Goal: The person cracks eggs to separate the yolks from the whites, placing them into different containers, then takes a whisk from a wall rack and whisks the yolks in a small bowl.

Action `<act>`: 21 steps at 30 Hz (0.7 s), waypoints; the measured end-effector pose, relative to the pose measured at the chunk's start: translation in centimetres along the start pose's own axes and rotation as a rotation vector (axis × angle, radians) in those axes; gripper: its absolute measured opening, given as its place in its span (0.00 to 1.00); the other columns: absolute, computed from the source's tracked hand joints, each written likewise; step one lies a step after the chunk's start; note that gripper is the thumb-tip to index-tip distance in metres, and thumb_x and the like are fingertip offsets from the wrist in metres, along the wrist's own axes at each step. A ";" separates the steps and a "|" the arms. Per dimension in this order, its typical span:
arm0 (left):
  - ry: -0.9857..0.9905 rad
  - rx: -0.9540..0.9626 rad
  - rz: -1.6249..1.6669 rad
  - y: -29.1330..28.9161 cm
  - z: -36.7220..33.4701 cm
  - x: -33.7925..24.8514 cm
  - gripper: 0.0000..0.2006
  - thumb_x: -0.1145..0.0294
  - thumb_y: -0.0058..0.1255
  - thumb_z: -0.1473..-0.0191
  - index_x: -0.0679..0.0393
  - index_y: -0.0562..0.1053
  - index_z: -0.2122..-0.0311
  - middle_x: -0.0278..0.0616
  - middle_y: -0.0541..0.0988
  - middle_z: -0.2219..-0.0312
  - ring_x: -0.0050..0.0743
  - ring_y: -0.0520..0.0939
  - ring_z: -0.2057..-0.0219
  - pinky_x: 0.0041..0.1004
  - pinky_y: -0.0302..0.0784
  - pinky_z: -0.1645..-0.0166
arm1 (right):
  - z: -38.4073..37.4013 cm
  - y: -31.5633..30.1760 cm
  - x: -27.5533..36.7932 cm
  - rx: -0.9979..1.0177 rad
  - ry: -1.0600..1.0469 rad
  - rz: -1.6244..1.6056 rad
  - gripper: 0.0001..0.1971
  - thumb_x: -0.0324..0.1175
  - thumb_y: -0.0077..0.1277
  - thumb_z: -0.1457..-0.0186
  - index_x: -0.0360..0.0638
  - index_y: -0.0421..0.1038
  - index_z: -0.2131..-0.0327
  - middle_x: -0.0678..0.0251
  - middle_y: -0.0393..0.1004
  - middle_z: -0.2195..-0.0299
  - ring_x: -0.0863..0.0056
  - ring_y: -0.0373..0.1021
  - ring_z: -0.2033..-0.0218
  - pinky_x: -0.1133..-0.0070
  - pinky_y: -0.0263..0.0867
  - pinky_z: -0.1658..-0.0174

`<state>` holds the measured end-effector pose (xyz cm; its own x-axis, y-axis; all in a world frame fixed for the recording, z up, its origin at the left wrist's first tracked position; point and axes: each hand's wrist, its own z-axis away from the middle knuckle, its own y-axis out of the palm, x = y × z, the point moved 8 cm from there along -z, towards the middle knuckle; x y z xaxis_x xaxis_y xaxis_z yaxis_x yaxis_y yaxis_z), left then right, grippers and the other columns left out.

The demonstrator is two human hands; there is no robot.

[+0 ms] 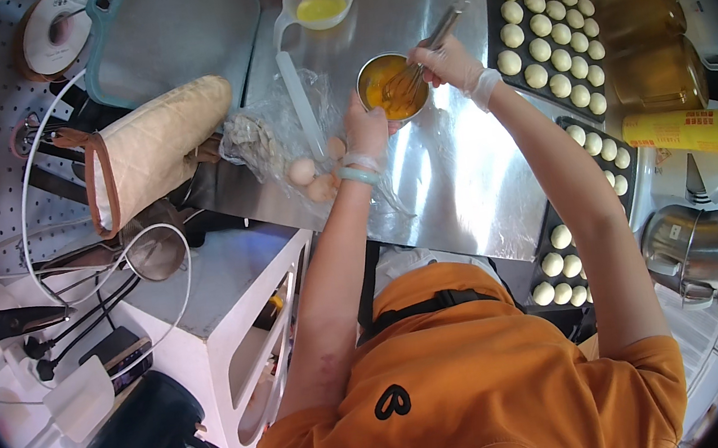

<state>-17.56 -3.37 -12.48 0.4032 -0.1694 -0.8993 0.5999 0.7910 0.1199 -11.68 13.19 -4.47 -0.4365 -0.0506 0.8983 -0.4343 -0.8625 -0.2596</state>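
A small metal bowl (375,68) of yellow beaten egg stands on the steel worktop (452,175). My left hand (365,128), in a thin clear glove, grips the bowl's near rim. In my right hand (445,63), gloved too, is a metal whisk (420,66), its wires down in the egg and its handle pointing up to the right. Whole eggs (309,174) lie in a clear plastic bag just left of my left wrist.
A white measuring cup (316,3) with yellow liquid stands behind the bowl. Two dark trays of pale dough balls (544,32), (563,260) line the right side. An oven mitt (149,147) lies at left, a metal pot (684,249) and yellow roll (687,131) at right.
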 end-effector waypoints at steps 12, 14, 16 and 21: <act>-0.056 -0.135 0.045 -1.8 2.7 0.2 0.26 0.82 0.37 0.45 0.63 0.54 0.39 0.48 0.78 0.64 0.28 0.82 0.78 0.19 0.78 0.77 | -1.0 1.3 -3.3 -0.064 -0.046 -0.313 0.12 0.37 0.52 0.48 0.36 0.76 0.69 0.71 0.67 0.82 0.84 0.61 0.82 0.85 0.57 0.76; -0.029 -0.157 -0.001 -2.3 3.1 -0.6 0.28 0.82 0.36 0.45 0.62 0.53 0.38 0.47 0.78 0.65 0.28 0.82 0.78 0.20 0.78 0.76 | 0.6 1.3 0.7 -0.092 -0.154 -0.211 0.10 0.33 0.51 0.48 0.36 0.75 0.71 0.70 0.69 0.81 0.85 0.63 0.82 0.85 0.59 0.76; -0.023 -0.164 -0.033 -2.4 3.3 -1.0 0.28 0.82 0.35 0.45 0.62 0.52 0.37 0.47 0.78 0.65 0.28 0.82 0.78 0.21 0.79 0.75 | 1.7 1.8 2.7 -0.094 -0.254 -0.085 0.10 0.33 0.53 0.49 0.34 0.74 0.72 0.66 0.72 0.78 0.80 0.67 0.78 0.81 0.64 0.72; -0.034 -0.176 0.005 -2.2 3.1 -0.6 0.28 0.82 0.34 0.47 0.61 0.54 0.39 0.47 0.78 0.67 0.29 0.82 0.78 0.23 0.79 0.74 | 2.3 5.0 2.7 -0.052 -0.372 0.216 0.10 0.32 0.56 0.51 0.34 0.73 0.70 0.56 0.74 0.74 0.67 0.70 0.73 0.75 0.67 0.65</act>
<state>-16.96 -6.81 -10.95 0.4309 -0.1828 -0.8837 0.4686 0.8822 0.0460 -13.27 7.56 -2.52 -0.2116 -0.4132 0.8857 -0.4072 -0.7866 -0.4642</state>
